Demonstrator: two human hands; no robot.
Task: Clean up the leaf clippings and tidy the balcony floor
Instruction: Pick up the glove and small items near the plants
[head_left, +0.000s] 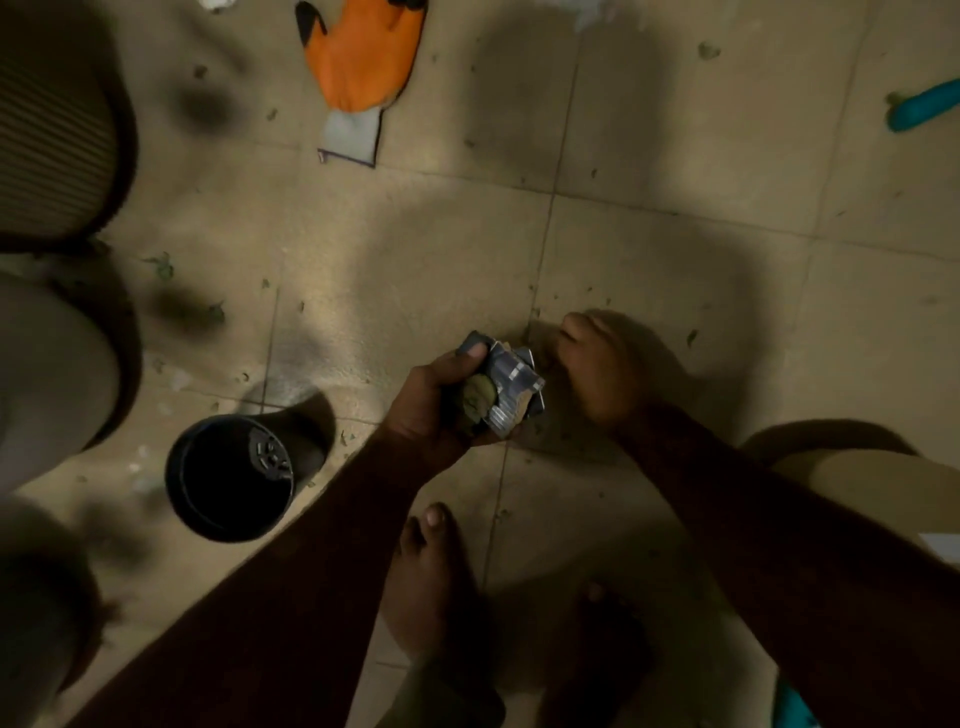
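My left hand (434, 397) grips a crumpled blue-grey wrapper (511, 382) with greenish leaf clippings (478, 399) bunched inside it, held just above the tiled floor. My right hand (597, 369) is down at the floor just right of the wrapper, fingers curled together at the tile; what they pinch is hidden by blur. Small leaf bits (163, 267) lie scattered over the beige tiles.
An empty black plastic pot (231, 480) stands left of my arms. An orange and grey work glove (358, 73) lies at the top. A teal tool handle (922, 106) is at the right edge. Large planters (57, 140) crowd the left side. My bare feet (431, 571) are below.
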